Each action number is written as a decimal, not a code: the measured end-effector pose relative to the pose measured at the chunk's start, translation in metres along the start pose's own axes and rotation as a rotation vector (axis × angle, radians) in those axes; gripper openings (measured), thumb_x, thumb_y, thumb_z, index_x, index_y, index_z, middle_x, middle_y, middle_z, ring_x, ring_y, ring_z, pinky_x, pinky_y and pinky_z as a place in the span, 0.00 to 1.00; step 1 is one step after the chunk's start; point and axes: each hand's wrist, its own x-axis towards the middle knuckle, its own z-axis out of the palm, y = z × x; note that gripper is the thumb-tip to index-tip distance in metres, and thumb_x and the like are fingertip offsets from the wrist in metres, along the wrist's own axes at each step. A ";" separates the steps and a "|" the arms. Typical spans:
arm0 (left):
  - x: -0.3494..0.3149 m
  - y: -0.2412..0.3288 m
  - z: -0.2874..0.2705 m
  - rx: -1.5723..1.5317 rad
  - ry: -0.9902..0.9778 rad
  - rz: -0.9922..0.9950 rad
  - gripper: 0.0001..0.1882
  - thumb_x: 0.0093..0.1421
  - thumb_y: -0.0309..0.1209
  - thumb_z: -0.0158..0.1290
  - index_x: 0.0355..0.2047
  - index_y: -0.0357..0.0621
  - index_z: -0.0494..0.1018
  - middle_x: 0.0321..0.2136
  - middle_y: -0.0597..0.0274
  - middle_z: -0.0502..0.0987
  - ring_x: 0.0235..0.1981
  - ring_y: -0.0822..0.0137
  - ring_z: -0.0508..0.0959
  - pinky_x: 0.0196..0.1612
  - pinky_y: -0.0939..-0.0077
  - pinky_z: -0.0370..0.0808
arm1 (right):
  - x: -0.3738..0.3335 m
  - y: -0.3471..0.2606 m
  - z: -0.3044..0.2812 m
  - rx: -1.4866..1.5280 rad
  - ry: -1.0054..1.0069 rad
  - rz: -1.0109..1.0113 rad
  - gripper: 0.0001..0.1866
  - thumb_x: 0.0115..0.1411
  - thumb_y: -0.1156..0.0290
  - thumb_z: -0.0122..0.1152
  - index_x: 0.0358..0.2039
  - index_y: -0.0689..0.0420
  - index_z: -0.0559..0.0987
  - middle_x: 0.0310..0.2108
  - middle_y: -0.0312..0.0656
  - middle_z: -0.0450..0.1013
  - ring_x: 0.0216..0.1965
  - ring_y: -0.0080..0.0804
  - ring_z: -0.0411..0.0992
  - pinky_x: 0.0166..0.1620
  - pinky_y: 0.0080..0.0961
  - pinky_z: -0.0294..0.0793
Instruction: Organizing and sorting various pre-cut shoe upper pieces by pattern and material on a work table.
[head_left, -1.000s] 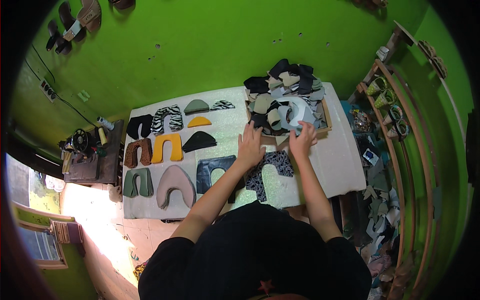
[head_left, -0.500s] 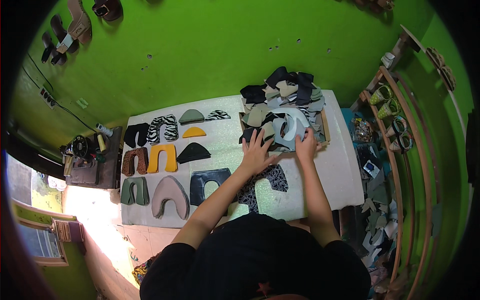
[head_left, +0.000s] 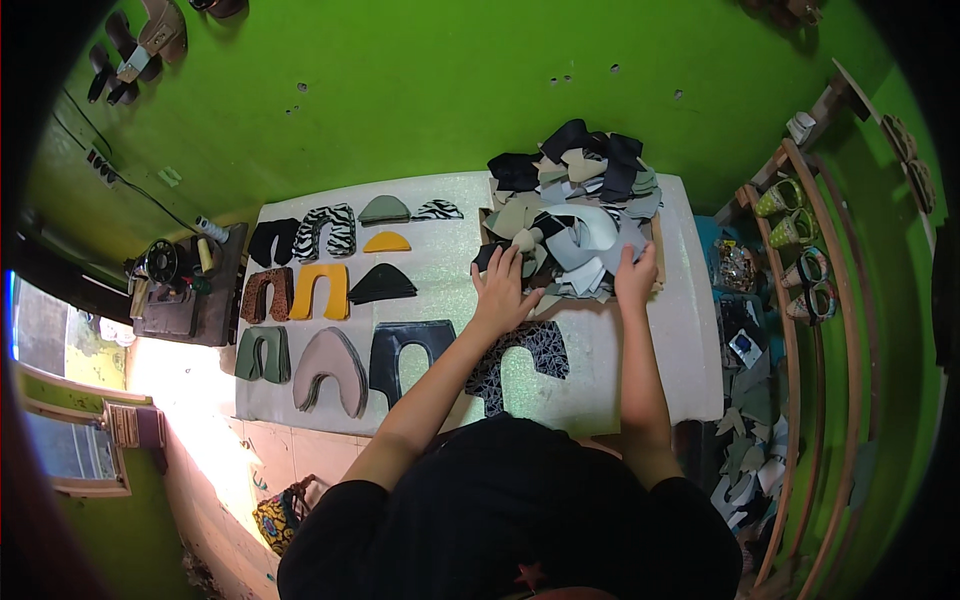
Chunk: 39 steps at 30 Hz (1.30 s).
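A bright green painted wall (head_left: 430, 90) rises beyond the grip; sunlight streaks pale pink floor tiles (head_left: 300, 454) leftward, a brown wooden rack (head_left: 794, 350) standing right.

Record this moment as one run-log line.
left hand: fingers spread at heaped black, grey and beige flat scraps; right hand: fingertips at flat grey scrap, grip unclear; yellow U-shaped stack: on white table

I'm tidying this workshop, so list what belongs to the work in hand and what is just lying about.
Work in hand:
scrap heap, with the left hand spread on its near edge
grey piece at the right hand
box holding the heap
probably the cut-out stacks

Lying about, it seems:
sewing machine
power strip
green sandals
patterned bundle
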 end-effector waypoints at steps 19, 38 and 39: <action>0.014 0.015 -0.022 -0.360 0.355 0.111 0.29 0.47 0.25 0.53 0.50 0.31 0.58 0.51 0.47 0.59 0.52 0.49 0.62 0.53 0.66 0.61 | 0.047 -0.034 -0.046 0.655 0.223 -0.217 0.10 0.61 0.73 0.41 0.40 0.62 0.58 0.39 0.52 0.68 0.38 0.32 0.68 0.46 0.25 0.64; 0.018 0.012 -0.001 -0.202 0.194 0.172 0.20 0.41 0.22 0.55 0.39 0.46 0.71 0.44 0.55 0.67 0.46 0.53 0.65 0.49 0.62 0.64 | 0.076 -0.003 -0.019 0.705 0.107 -0.242 0.14 0.54 0.82 0.51 0.39 0.64 0.59 0.41 0.45 0.58 0.44 0.30 0.64 0.49 0.23 0.64; 0.018 0.011 0.000 -0.203 0.177 0.152 0.22 0.40 0.21 0.55 0.39 0.47 0.71 0.45 0.55 0.67 0.47 0.52 0.65 0.49 0.62 0.64 | 0.077 -0.003 -0.022 0.732 0.095 -0.231 0.14 0.54 0.81 0.51 0.39 0.64 0.60 0.42 0.46 0.57 0.44 0.30 0.65 0.48 0.22 0.64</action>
